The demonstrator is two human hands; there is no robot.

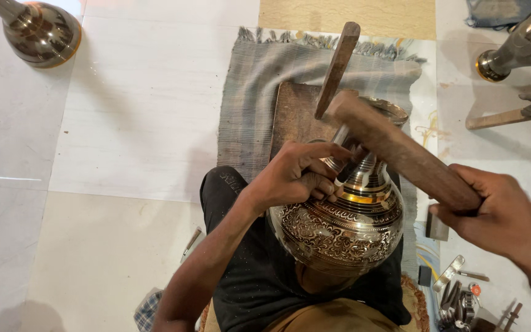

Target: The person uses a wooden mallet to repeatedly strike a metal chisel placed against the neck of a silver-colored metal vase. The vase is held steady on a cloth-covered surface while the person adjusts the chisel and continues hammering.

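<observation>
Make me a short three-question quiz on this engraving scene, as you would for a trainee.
1. True or false: the right hand holds the wooden mallet.
2. What does the left hand rest on? A) the engraved metal vase B) the grey fringed mat C) the white floor tiles
3. Fill in: the small metal tools lie on the floor at the lower ____ of the view.

Key: 1 true; 2 A; 3 right.
</observation>
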